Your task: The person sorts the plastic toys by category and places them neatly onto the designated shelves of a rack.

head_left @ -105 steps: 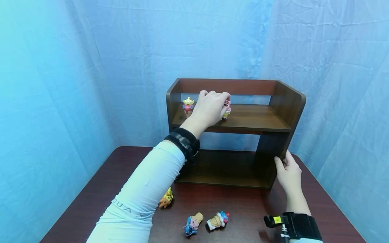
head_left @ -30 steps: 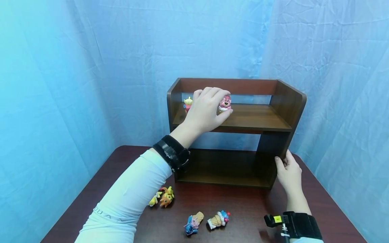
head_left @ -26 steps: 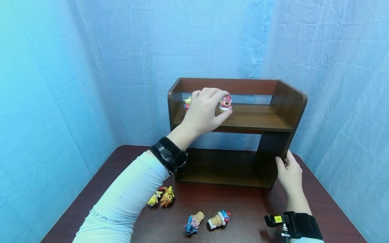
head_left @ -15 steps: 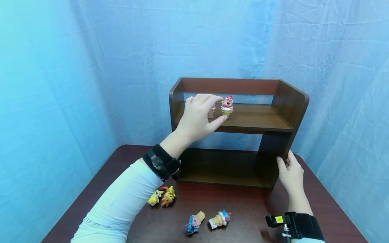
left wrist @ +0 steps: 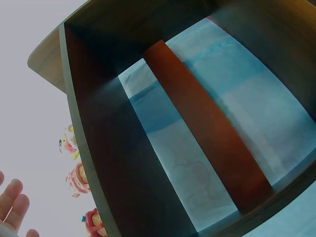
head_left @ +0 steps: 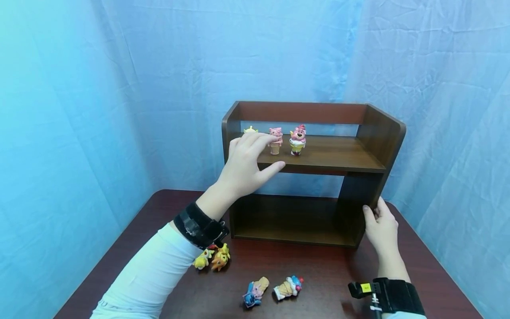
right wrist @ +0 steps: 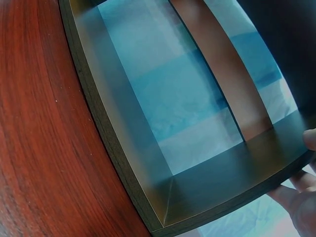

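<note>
My left hand (head_left: pixel 247 161) is in front of the upper board of a dark wooden shelf (head_left: pixel 330 166), fingers stretched out and thumb apart, holding nothing. Just beyond its fingertips stands a pink ice-cream-cone figurine (head_left: pixel 275 148), and right of that a pink bear figurine (head_left: pixel 297 141) in a yellow cone. A green-yellow alien figurine (head_left: pixel 250 130) is mostly hidden behind the hand. In the left wrist view, fingers (left wrist: pixel 11 200) show apart from the figurines. My right hand (head_left: pixel 381 226) grips the shelf's right side panel low down, its thumb (right wrist: pixel 310 139) on the inner side.
On the table (head_left: pixel 314 274) before the shelf lie a blue figurine (head_left: pixel 251 296), a cone figurine (head_left: pixel 287 288) with a blue and white top, a yellow figurine (head_left: pixel 202 260) and an orange-yellow figurine (head_left: pixel 221 258). Light blue curtains (head_left: pixel 179 88) hang around the table.
My left hand has let go of the bear figurine, which now stands on the upper board, and has drawn back left and down. The right hand keeps its grip on the panel.
</note>
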{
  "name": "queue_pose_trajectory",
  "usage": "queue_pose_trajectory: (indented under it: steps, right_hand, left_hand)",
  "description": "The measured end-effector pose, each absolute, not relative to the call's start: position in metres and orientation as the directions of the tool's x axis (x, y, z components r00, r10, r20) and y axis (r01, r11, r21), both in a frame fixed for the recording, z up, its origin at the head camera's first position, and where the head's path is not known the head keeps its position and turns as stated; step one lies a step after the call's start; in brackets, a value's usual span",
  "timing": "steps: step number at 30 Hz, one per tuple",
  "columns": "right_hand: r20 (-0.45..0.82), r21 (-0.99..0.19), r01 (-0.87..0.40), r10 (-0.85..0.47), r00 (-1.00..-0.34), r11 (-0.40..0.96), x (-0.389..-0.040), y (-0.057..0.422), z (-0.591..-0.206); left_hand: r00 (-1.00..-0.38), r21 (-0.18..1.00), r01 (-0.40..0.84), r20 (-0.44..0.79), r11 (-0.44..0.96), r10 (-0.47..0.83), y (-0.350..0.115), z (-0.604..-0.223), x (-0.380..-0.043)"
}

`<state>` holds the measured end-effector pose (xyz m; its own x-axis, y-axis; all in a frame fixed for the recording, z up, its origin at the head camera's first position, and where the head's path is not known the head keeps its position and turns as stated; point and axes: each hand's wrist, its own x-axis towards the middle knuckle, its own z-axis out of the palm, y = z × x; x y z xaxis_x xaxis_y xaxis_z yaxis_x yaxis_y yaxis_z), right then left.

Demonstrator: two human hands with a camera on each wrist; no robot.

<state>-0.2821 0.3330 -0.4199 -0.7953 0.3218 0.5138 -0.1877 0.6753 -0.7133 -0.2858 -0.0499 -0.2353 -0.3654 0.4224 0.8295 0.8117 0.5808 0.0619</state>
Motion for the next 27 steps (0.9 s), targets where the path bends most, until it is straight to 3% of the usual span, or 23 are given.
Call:
queue_pose_trajectory:
  steps: [27]
  right_hand:
    - [0.502, -0.717, -0.187, 0.312, -0.807, 0.671, -0.281, 0.335, -0.419]
  left_hand:
    - [-0.47, 0.122, 0.793, 0.745, 0.597, 0.473, -0.081, -0.288, -0.26]
